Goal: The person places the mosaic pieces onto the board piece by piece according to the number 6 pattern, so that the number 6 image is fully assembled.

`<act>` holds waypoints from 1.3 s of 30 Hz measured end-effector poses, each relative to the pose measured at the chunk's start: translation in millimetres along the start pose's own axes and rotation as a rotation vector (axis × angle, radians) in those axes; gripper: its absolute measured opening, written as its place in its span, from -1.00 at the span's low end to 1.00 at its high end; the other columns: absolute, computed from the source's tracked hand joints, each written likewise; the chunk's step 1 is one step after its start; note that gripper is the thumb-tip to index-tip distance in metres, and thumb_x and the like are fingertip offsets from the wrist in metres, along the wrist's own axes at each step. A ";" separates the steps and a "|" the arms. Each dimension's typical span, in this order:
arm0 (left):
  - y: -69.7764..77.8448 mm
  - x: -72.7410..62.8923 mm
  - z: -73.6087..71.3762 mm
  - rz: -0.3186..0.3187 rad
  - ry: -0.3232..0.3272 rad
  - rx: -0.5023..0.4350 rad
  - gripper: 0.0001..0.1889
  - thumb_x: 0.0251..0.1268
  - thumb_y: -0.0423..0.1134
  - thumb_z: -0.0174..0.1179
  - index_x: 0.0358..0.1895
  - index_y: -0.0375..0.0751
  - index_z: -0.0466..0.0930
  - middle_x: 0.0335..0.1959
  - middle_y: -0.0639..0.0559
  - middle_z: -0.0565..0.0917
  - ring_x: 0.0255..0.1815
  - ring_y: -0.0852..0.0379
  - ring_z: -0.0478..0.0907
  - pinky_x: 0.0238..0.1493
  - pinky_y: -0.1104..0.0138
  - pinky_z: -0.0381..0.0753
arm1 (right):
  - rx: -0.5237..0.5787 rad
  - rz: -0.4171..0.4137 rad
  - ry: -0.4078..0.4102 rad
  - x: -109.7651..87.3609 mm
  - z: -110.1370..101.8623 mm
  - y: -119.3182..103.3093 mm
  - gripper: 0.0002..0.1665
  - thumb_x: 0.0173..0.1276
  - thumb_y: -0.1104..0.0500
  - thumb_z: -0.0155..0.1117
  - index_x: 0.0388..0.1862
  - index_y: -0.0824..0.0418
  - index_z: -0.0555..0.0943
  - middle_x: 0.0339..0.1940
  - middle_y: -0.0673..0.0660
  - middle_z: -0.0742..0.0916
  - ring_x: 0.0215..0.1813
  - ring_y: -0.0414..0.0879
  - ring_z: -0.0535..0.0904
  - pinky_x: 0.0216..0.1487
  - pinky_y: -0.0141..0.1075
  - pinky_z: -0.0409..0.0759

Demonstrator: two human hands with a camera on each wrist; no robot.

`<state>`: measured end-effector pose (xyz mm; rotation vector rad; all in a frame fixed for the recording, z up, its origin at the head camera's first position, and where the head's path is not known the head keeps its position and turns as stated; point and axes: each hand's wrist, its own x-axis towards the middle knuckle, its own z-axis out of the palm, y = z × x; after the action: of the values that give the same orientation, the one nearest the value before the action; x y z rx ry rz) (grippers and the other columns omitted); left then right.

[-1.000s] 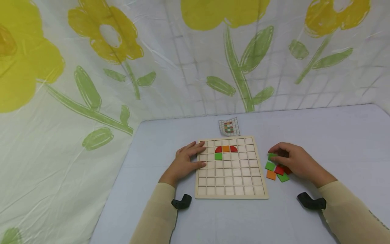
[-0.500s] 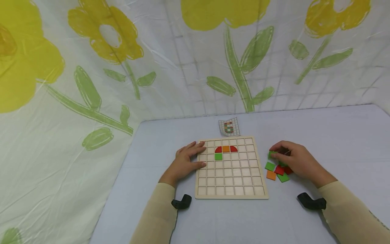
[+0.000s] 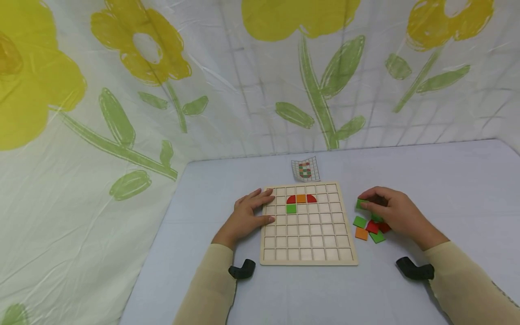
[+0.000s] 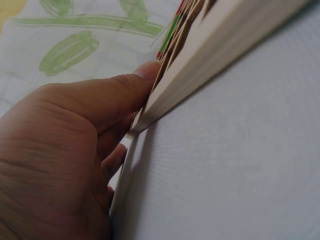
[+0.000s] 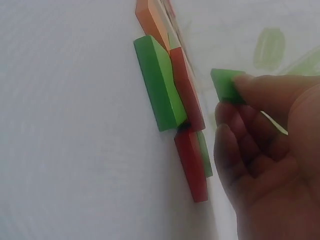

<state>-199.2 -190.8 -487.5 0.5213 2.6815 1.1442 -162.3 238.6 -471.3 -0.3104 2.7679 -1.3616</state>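
A square wooden grid board [image 3: 308,263] lies flat before me. In its upper cells sit an orange square tile [image 3: 301,198] between two rounded red tiles [image 3: 291,199], with a green square tile [image 3: 291,208] below the left red one. My left hand [image 3: 245,217] rests on the board's left edge, fingers and thumb spread over it; the left wrist view shows the thumb on the rim. To the right, my right hand [image 3: 395,213] pinches another green square tile [image 5: 226,86] between thumb and fingers, raised off the table. Its palm hangs over a loose pile of tiles.
The pile beside the board's right edge holds an orange tile [image 3: 361,233], a red tile [image 3: 372,226] and several green ones. A small paper card [image 3: 305,169] with a coloured grid pattern stands behind the board. A flowered curtain [image 3: 227,90] hangs behind the table.
My right hand has gripped a green tile from the pile and lifted it slightly, uncovering more of the tiles underneath. My left hand and the board have stayed put.
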 end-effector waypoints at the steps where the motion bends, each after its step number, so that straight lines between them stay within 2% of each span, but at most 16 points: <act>1: 0.1 0.1 0.0 0.002 -0.001 0.001 -0.30 0.34 -0.01 0.56 0.54 0.02 0.61 0.64 0.42 0.35 0.73 0.26 -0.05 0.64 -0.02 -0.14 | 0.000 -0.001 0.001 -0.1 -0.1 -0.4 -0.74 0.62 0.10 0.43 0.13 0.21 0.77 0.00 0.09 0.80 -0.08 0.00 0.58 -0.14 -0.39 0.58; 11: 0.6 -0.3 0.0 -0.009 0.001 -0.010 -0.30 0.34 -0.02 0.56 0.54 0.02 0.61 0.64 0.43 0.34 0.74 0.22 -0.05 0.64 -0.06 -0.13 | 0.035 -0.015 0.001 -0.6 1.4 -7.5 -0.75 0.63 0.11 0.41 0.12 0.23 0.75 -0.02 0.09 0.81 -0.09 -0.05 0.64 -0.13 -0.38 0.60; 18: 0.5 -0.5 -0.4 -0.004 -0.003 0.008 -0.30 0.35 -0.01 0.55 0.55 0.02 0.60 0.64 0.44 0.34 0.74 0.25 -0.04 0.64 0.00 -0.17 | 0.067 -0.026 -0.005 -1.8 3.3 -12.4 -0.75 0.63 0.11 0.42 0.13 0.23 0.74 -0.04 0.07 0.81 -0.10 -0.07 0.66 -0.11 -0.40 0.61; 30: 0.5 -0.3 -0.7 0.018 0.007 -0.004 -0.29 0.34 0.00 0.56 0.54 -0.01 0.61 0.64 0.39 0.36 0.75 0.16 -0.01 0.64 -0.04 -0.17 | 0.091 -0.037 -0.021 -2.8 7.1 -21.8 -0.74 0.61 0.08 0.45 0.12 0.20 0.76 -0.02 0.06 0.82 -0.08 -0.05 0.69 -0.06 -0.42 0.62; 39: 0.8 0.3 0.3 0.004 0.014 -0.010 -0.30 0.32 0.00 0.58 0.52 0.01 0.62 0.63 0.40 0.37 0.75 0.16 -0.02 0.64 -0.07 -0.17 | 0.116 -0.039 -0.035 -5.3 12.5 -28.3 -0.77 0.60 0.10 0.45 0.11 0.18 0.76 -0.04 0.05 0.81 -0.11 0.01 0.69 -0.13 -0.33 0.68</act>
<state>-199.2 -189.9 -487.1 0.5195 2.6861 1.1660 -151.1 213.1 -457.0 -0.3816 2.6548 -1.5029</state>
